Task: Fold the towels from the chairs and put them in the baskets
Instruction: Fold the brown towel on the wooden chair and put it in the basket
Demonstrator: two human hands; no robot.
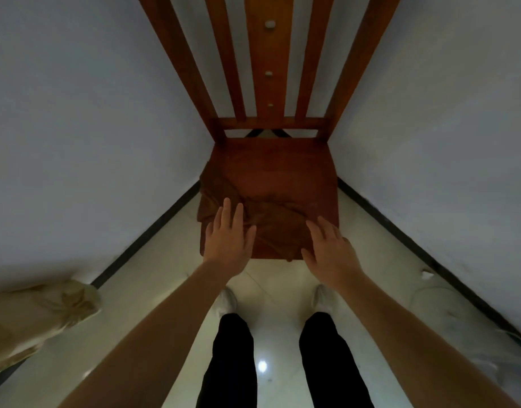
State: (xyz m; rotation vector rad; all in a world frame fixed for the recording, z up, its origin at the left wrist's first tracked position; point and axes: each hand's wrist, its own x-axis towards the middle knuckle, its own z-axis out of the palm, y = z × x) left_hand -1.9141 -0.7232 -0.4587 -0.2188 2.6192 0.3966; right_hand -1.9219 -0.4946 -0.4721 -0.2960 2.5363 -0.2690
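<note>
Reaching over the chair (pixel 283 169), both hands are flat and hold nothing; the left hand (pixel 228 235) has straight, spread fingers over the left part of the towel (pixel 271 228); the right hand (pixel 330 245), fingers straight too, is over its right end; whether either presses the cloth cannot be told. For this towel the task looks barely begun; it lies rumpled and unfolded on the front of the seat, so lifting, folding and carrying to a basket are all left. No basket shows plainly; a beige bundle (pixel 41 313) at lower left is too blurred to name. The towel's long axis runs left to right across the seat front, slanting back at the left, where its end spills over the seat's left edge; a small corner hangs over the front edge.
</note>
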